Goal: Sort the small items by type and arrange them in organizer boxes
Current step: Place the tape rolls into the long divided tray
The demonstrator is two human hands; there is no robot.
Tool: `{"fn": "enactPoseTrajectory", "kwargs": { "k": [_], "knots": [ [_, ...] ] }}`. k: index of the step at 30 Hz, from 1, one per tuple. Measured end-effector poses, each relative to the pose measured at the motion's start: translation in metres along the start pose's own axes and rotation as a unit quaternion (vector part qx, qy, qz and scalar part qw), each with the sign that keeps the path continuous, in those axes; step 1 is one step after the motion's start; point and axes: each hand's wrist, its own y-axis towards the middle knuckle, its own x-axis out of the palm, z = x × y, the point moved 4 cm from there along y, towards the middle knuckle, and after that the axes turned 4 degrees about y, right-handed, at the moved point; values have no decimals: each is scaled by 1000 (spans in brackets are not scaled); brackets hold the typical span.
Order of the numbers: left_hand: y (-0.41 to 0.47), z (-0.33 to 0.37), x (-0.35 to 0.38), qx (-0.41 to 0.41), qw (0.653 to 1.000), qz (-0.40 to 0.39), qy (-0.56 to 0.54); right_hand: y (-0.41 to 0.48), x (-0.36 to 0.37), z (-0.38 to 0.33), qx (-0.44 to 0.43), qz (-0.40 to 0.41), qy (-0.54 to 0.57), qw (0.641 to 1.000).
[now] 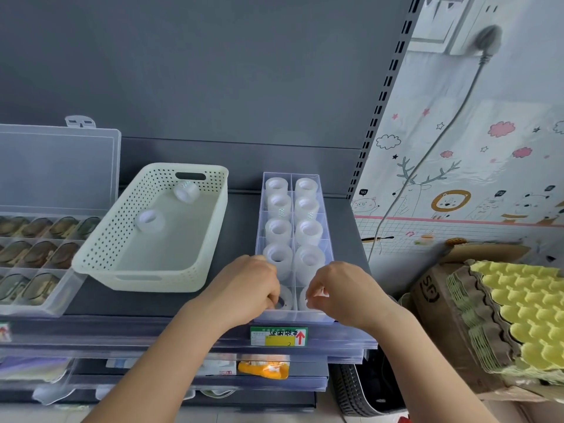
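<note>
Far left, a clear lidded case (45, 303) holds dark oval pieces. Beside it, 2 loose tape rolls (150, 220) lie in a cream perforated basket (91, 254). In the clear organizer box (293, 315), more rolls stand on end in 2 columns. The left hand (247, 285) pinches the front-left roll (283, 300), and the right hand (341, 288) pinches the front-right roll (305, 297) in the nearest compartments. The rolls look light, stiff and slick-sided — best gripped across the outer rim or through the core — and unlikely to break.

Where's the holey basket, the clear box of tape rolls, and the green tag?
Basket (106, 236): head view, perforated left wall.
Clear box (296, 316): head view, front wall.
Green tag (278, 336): head view, its middle.
</note>
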Motion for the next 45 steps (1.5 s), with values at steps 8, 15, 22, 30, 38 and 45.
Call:
{"fn": "enactPoseTrajectory", "kwargs": {
  "k": [8,15,22,30,38,45],
  "knots": [
    [-12,-11,-26,-6,991,85,-99,10,-9,-11,-24,4,-5,1000],
    [-41,-108,-67,-213,966,143,-4,59,-34,-67,-103,79,-29,991],
    [-46,-189,-44,-306,946,37,98,148,-14,-139,-184,89,-54,977],
    [-37,-222,-22,-293,949,4,120,234,10,-171,-135,65,-259,954],
    [-32,-236,-22,-304,948,74,67,276,14,-184,-105,85,-108,985],
    [-32,-235,-22,-323,944,42,51,276,20,-178,-4,45,-29,999]
  ]
}}
